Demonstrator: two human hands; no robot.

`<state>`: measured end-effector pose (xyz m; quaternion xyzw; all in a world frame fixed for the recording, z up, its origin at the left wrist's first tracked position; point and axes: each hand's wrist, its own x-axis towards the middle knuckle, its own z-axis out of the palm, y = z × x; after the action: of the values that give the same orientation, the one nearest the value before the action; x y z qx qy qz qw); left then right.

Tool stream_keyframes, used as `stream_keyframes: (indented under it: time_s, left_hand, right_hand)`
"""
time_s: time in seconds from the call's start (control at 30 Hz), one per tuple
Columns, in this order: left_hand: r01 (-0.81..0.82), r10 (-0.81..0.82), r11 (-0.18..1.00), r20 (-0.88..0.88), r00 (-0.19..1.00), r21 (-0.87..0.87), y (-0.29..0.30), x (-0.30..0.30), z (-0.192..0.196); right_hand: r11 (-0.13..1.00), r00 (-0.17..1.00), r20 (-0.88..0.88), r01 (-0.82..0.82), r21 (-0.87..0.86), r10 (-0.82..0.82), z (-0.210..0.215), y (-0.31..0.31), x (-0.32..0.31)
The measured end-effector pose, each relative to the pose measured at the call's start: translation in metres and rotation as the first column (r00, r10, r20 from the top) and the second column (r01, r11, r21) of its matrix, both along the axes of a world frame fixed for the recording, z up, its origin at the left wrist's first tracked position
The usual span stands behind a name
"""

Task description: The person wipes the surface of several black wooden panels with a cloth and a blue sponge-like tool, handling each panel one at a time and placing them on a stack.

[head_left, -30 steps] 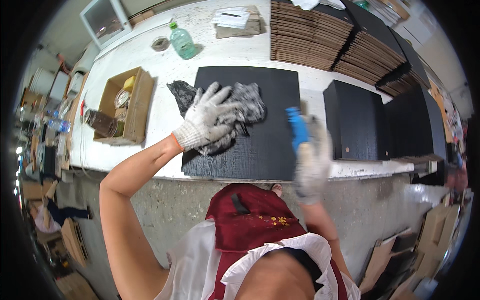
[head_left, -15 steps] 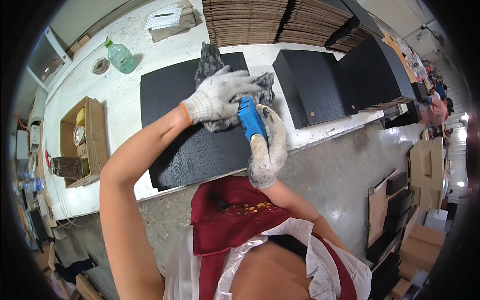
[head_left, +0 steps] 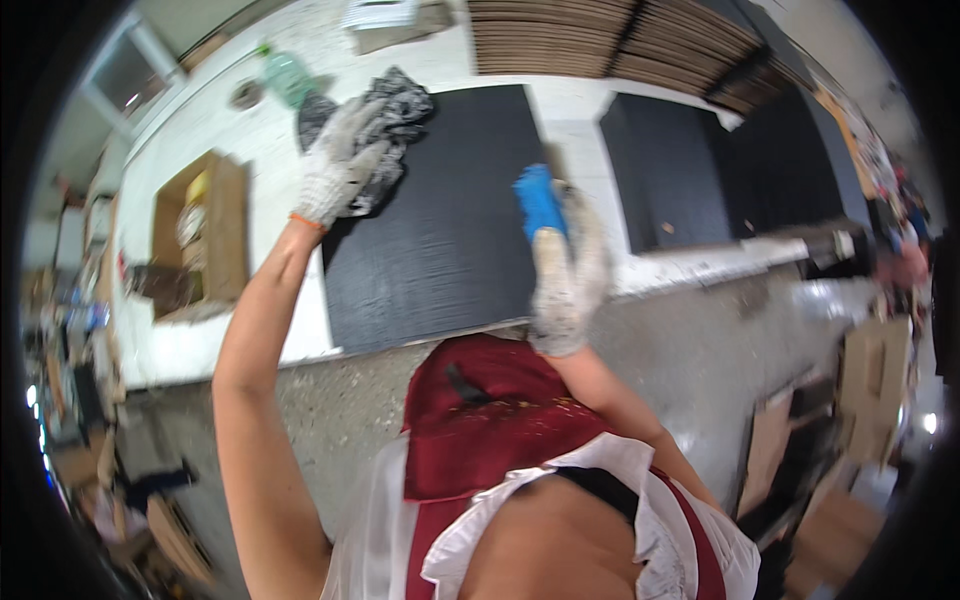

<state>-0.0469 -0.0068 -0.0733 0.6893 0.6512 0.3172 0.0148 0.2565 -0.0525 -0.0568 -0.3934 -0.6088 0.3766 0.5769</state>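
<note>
On a mottled cloth (head_left: 405, 105), the left hand (head_left: 343, 165) lies palm-down

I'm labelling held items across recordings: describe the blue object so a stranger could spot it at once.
On the white table lies a flat black board. At the board's right edge is the person's gloved right hand, its grip on the blue object. Its bright blue sets it apart from the black board and whitish glove around it.

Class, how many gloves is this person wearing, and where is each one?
2: one on the left hand, over the cloth; one on the right hand, holding a blue tool.
</note>
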Motion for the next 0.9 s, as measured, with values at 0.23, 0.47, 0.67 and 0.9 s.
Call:
stream_keyframes:
  time_s: [0.23, 0.47, 0.67, 0.9]
  left_hand:
    - [-0.001, 0.063, 0.979, 0.301, 0.952, -0.203, -0.095, 0.017, 0.016]
    - [0.03, 0.005, 0.952, 0.114, 0.993, -0.304, -0.201, 0.063, 0.035]
    - [-0.289, 0.229, 0.951, 0.882, 0.411, -0.112, -0.193, 0.032, 0.059]
    - [0.194, -0.13, 0.98, 0.571, 0.81, -0.051, -0.114, 0.086, 0.045]
  right_hand:
    - [0.995, 0.989, -0.144, -0.042, -0.096, 0.028, -0.004, -0.003, -0.009]
    - [0.983, 0.974, -0.225, -0.06, -0.174, 0.019, 0.008, 0.0, -0.006]
    - [0.964, 0.968, -0.247, -0.103, -0.243, 0.041, 0.009, -0.001, -0.006]
    - [0.943, 0.762, -0.645, -0.257, -0.21, 0.063, -0.009, 0.022, 0.015]
